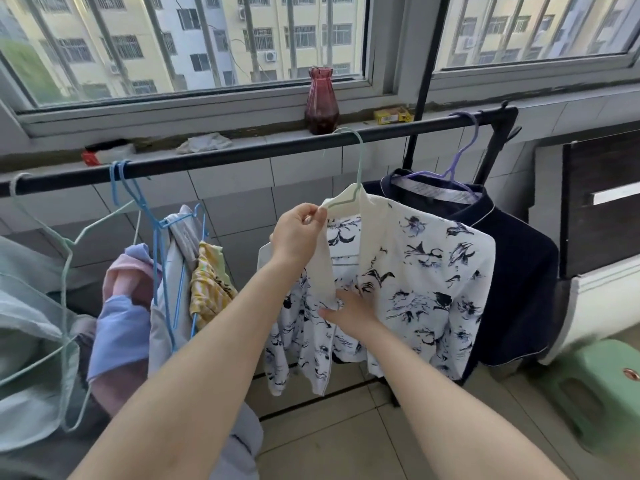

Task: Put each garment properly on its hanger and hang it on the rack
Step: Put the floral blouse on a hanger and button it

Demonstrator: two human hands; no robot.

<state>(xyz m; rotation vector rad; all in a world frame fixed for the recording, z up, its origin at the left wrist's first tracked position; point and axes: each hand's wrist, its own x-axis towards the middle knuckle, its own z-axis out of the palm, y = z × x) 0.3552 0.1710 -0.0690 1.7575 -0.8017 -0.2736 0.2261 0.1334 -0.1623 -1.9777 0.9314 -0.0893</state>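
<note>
A white blouse with dark floral print point(426, 271) hangs on a pale green hanger point(358, 168) hooked over the black rack bar point(242, 152). My left hand point(299, 233) pinches the blouse's white collar edge near the hanger's left shoulder. Lower down, my right hand point(349, 311) grips the bottom of the same white front band. To the right, a navy garment point(519, 271) hangs on a purple hanger point(460, 157). Blue hangers point(152, 216) at the left carry bunched lilac, pink, grey and yellow clothes point(166, 289).
An empty pale green hanger point(65, 271) hangs at the far left over mint fabric point(24, 323). A dark red vase point(321, 102), a yellow box and a rag sit on the windowsill. A green plastic stool point(595, 386) stands on the floor at right, beside a dark cabinet point(602, 202).
</note>
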